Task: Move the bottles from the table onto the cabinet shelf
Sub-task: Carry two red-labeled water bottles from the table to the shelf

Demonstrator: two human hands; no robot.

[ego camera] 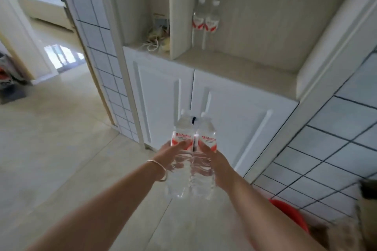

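I hold two clear water bottles with red-and-white labels side by side in front of the cabinet doors. My left hand (pixel 170 154) grips the left bottle (pixel 180 142) and my right hand (pixel 216 162) grips the right bottle (pixel 206 144). Both stand roughly upright, caps pointing up and away. Two more bottles of the same kind (pixel 206 20) stand together at the back left of the open cabinet shelf (pixel 240 67), above and beyond my hands.
A narrower shelf compartment on the left holds tangled cords and clutter (pixel 157 38). White cabinet doors (pixel 234 120) are closed below the shelf. Tiled walls flank the cabinet. A red object (pixel 289 214) sits on the floor at lower right. A doorway opens on the left.
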